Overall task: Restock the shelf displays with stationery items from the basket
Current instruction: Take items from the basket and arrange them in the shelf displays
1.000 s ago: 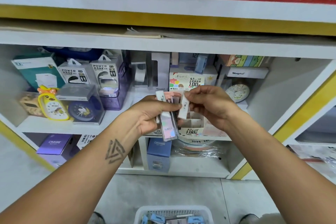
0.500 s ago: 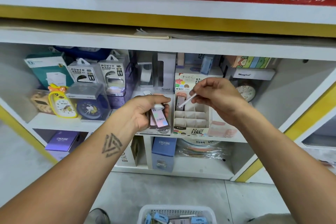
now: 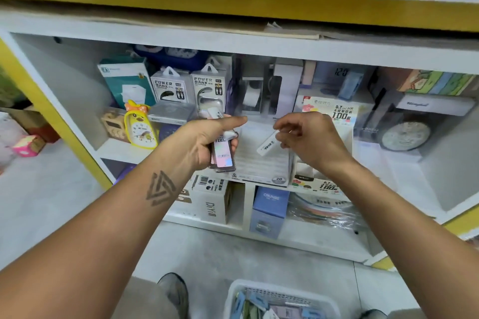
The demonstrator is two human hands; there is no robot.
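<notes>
While left hand [image 3: 204, 145] grips "100" packs [image 3: 223, 155] | right hand [image 3: 308, 141] pinches white case [image 3: 268, 143]

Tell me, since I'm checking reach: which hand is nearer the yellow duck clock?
Left. The left hand, gripping a bundle of lead cases, is just right of the yellow duck clock; the right hand is farther right.

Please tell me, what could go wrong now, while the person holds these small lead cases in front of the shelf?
1. The left hand grips several lead cases in one bunch; one could slip out and fall to the floor.
2. The right hand pinches a single white case only at its end, tilted, so it may drop or go in crooked.
3. The display box sits at the shelf edge; a push might shift it.
</notes>
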